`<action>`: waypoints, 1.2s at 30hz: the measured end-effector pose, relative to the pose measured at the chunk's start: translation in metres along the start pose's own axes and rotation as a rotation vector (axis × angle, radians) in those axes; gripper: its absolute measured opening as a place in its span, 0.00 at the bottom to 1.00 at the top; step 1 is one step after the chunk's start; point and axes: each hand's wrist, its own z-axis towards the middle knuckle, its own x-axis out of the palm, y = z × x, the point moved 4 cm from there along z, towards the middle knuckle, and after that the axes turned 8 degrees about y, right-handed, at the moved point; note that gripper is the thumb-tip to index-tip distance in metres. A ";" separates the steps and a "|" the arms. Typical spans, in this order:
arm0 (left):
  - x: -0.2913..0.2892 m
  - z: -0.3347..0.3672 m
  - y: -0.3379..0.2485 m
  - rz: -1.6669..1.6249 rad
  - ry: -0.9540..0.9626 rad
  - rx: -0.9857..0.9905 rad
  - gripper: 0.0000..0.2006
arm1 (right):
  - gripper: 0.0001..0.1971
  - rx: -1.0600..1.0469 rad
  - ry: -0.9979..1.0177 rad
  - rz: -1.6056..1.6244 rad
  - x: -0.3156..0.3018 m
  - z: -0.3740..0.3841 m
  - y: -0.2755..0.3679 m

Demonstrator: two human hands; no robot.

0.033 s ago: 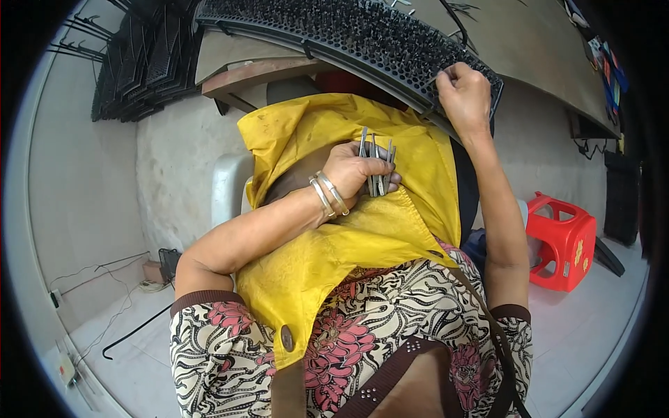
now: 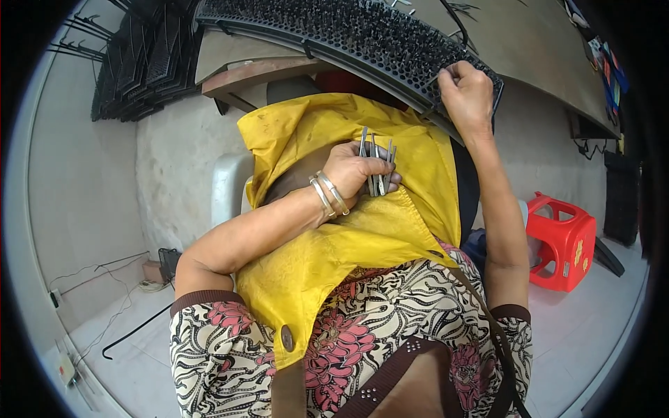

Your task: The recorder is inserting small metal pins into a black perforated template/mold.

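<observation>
My left hand (image 2: 352, 173) is closed around a bundle of thin grey metal pins (image 2: 377, 167) that stick up out of the fist, held over a yellow cloth (image 2: 348, 237) on my lap. It wears two metal bangles at the wrist. My right hand (image 2: 465, 94) is raised to the near edge of a long black board (image 2: 334, 31) covered with rows of small studs. Its fingertips pinch a thin pin against the board's corner. The board rests on a wooden tabletop (image 2: 529, 49).
A red plastic stool (image 2: 563, 240) stands on the pale floor at the right. Several more black boards (image 2: 132, 63) are stacked at the upper left. A white chair back (image 2: 228, 184) is beside the yellow cloth, and cables (image 2: 118, 268) lie along the left wall.
</observation>
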 end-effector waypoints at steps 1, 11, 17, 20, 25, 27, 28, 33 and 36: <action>0.000 0.000 0.000 0.013 0.000 -0.002 0.07 | 0.08 -0.032 -0.067 0.056 -0.004 0.000 0.000; -0.001 0.001 0.001 0.046 0.003 -0.035 0.06 | 0.07 -0.287 0.183 -0.015 0.002 0.002 0.004; -0.002 -0.003 -0.001 0.016 -0.039 -0.001 0.07 | 0.08 -0.146 0.299 0.393 0.001 -0.040 0.020; 0.000 -0.001 0.000 0.020 0.012 0.030 0.07 | 0.07 -0.033 0.539 0.660 0.015 -0.072 0.031; 0.001 -0.002 0.000 0.081 0.068 0.018 0.06 | 0.03 0.065 0.541 0.848 0.021 -0.086 0.032; 0.000 0.000 0.000 0.049 0.046 0.013 0.06 | 0.03 0.061 0.525 0.888 0.017 -0.080 0.030; -0.001 -0.002 0.000 0.015 0.020 0.010 0.06 | 0.03 0.028 0.343 0.815 0.005 -0.069 0.028; 0.001 -0.001 0.001 -0.007 0.043 -0.042 0.08 | 0.04 -0.137 -0.181 0.427 -0.023 -0.023 0.015; 0.003 -0.001 0.001 0.004 0.035 -0.048 0.09 | 0.04 -0.335 -0.408 0.278 -0.021 -0.012 0.018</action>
